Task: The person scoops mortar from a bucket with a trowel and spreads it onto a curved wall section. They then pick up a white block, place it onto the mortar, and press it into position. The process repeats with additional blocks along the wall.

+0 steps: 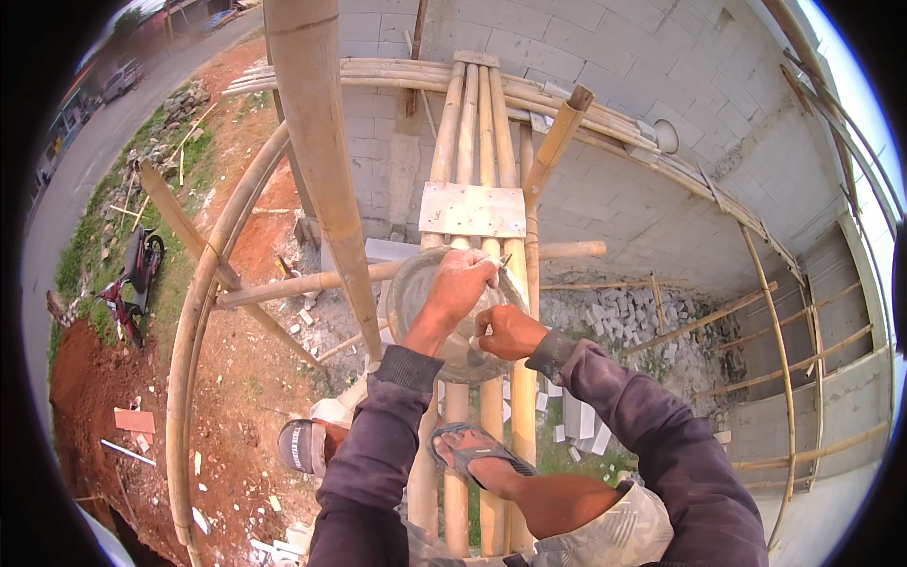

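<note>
A round grey bucket (406,300) with a mortar-smeared inside stands on the bamboo poles in front of me. Over its middle, my left hand (461,286) is closed, fingers pinched around something small that I cannot make out. Close beside it to the right, my right hand (511,332) is curled too, thumb against the fingers, over the bucket's right side; whatever it grips is hidden. Both forearms come in dark sleeves. Beyond the bucket, a flat wooden board (471,209) lies across the bamboo walkway (487,123).
My sandalled foot (482,452) rests on the poles. A thick upright bamboo post (316,142) rises left of the bucket. A grey block wall (642,57) runs along the far side. Below are a capped person (304,444), a motorbike (132,283) and broken blocks (628,321).
</note>
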`<state>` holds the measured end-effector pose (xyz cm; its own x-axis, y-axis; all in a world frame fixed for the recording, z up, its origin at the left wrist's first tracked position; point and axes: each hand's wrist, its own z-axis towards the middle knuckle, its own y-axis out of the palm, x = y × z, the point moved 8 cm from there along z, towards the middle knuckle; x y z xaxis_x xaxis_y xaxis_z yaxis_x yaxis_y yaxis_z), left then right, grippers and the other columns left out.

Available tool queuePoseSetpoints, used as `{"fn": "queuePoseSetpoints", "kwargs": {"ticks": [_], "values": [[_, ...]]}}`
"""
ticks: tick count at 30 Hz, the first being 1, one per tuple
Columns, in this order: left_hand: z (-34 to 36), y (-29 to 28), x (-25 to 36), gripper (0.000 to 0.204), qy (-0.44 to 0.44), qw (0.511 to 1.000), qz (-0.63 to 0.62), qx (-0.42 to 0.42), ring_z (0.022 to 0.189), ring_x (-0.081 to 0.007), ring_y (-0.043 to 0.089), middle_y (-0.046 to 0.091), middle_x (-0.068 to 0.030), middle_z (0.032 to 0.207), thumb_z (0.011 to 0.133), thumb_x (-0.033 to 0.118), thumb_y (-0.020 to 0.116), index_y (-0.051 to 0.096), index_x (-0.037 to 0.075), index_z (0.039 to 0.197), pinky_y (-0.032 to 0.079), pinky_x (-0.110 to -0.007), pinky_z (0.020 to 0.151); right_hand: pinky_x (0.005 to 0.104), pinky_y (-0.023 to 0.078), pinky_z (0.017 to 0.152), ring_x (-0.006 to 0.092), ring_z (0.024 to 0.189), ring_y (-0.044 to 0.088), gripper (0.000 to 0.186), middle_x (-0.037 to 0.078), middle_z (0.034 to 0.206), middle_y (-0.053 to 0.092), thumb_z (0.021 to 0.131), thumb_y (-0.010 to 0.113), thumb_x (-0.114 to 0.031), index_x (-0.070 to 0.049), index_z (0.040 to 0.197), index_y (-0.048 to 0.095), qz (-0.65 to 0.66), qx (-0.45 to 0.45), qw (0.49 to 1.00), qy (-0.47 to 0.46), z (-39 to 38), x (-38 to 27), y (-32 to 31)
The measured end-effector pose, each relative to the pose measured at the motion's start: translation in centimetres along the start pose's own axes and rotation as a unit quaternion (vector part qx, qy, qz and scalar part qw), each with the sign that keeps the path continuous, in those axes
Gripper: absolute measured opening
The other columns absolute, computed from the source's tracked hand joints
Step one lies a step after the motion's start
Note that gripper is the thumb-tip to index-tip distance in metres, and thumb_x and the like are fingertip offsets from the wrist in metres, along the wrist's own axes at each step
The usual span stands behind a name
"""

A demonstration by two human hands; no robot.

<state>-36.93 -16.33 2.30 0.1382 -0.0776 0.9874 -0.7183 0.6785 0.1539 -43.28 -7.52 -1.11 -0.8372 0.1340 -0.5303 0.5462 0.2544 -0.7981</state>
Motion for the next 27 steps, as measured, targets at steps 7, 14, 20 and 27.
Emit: {"fn": "queuePoseSetpoints", "kwargs": {"ticks": [7,14,20,27], "values": [[0.2,1.3,1.0,0.036,0.044,0.987,0.144,0.053,0.056,-0.026,0.054,0.053,-0.0136,0.056,0.084,0.027,0.057,0.059,-0.002,0.063,0.042,-0.04,0.058,0.0422,0.053,0.074,0.0355,0.078,0.069,0.026,0.022,0.079,0.069,0.078,0.071,-0.022,0.003,0.086,0.069,0.033,0.092,0.995,0.007,0.4,1.7,-1.5],[0.4,1.6,1.6,0.042,0.042,0.985,0.156,0.063,0.052,-0.0299,0.053,0.051,-0.0215,0.057,0.086,0.031,0.059,0.057,-0.006,0.065,0.043,-0.044,0.057,0.0423,0.052,0.072,0.0321,0.077,0.069,0.026,0.021,0.08,0.07,0.081,0.068,-0.017,0.003,0.097,0.068,0.103,0.101,0.989,0.024,-0.4,3.6,0.5],[-0.6,3.2,1.2,0.043,0.005,0.98,0.177,0.088,0.051,-0.0268,0.047,0.049,-0.0177,0.055,0.086,0.031,0.058,0.054,-0.006,0.064,0.039,-0.042,0.054,0.0402,0.051,0.07,0.0299,0.075,0.068,0.023,0.019,0.081,0.07,0.081,0.064,-0.011,0.004,0.098,0.067,0.133,0.136,0.981,-0.038,-1.7,2.2,-0.9],[-0.2,1.4,2.7,0.037,0.036,0.961,0.218,0.169,0.058,-0.0395,0.056,0.057,-0.0244,0.061,0.083,0.028,0.057,0.059,-0.006,0.067,0.044,-0.047,0.06,0.0339,0.048,0.056,0.0153,0.061,0.061,0.021,0.008,0.07,0.066,0.079,0.06,-0.007,0.004,0.094,0.068,0.162,0.159,0.97,-0.088,-2.5,-0.2,-1.7]]}}
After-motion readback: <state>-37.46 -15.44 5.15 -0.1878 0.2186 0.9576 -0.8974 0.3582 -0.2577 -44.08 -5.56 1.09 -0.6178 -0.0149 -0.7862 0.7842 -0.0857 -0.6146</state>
